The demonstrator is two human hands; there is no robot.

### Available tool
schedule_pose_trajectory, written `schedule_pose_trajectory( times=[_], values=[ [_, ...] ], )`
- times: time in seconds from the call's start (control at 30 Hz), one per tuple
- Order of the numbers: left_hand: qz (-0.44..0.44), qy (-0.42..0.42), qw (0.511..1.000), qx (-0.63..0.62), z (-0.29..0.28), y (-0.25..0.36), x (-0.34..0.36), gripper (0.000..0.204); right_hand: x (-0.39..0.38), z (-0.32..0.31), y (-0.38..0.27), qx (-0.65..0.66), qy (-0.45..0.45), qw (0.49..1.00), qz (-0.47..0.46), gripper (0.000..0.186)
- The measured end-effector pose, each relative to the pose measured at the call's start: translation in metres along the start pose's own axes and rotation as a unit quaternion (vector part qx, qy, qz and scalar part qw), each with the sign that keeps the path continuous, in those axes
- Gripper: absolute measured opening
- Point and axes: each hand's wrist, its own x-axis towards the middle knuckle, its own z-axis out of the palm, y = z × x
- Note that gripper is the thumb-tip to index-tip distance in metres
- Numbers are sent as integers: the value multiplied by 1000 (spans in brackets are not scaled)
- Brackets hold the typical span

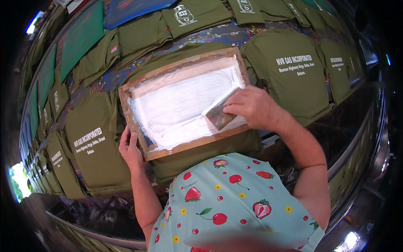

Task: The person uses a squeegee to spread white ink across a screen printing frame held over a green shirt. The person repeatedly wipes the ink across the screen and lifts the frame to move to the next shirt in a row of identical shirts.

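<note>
While left fingers point(133, 139) touch the frame point(189, 149), right fingers point(231, 110) clasp a squeegee point(217, 116).

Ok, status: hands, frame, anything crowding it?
Right hand grips squeegee over white-coated mesh. Left hand at wooden frame's left side. Olive shirts lie close around frame.

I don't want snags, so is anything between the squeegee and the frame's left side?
Nothing solid shows: only white paste lies between the squeegee in your right hand and the left side of the wooden frame. Your left hand is at that side's outer edge.
</note>
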Motion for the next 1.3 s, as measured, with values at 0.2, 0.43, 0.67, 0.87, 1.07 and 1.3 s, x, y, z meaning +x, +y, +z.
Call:
schedule_pose_trajectory(
  times=[0.2,0.43,0.67,0.87,1.07,1.3],
  values=[
    [64,-8,994,92,3,-2,0,45,-28,30,-57,-30,48,996,71,25],
    [81,-23,988,129,8,0,-2,49,-44,32,-63,67,78,988,118,40],
    [83,-15,988,128,5,-6,-1,49,-47,79,-5,245,411,790,383,37],
    [112,-9,989,96,7,-10,-4,47,-64,101,3,252,387,814,353,41],
    [130,-8,989,69,3,-17,-10,48,-70,102,0,216,407,834,305,47],
    [241,11,967,85,-5,-23,-24,46,-68,103,-14,253,481,792,278,55]
  ],
)
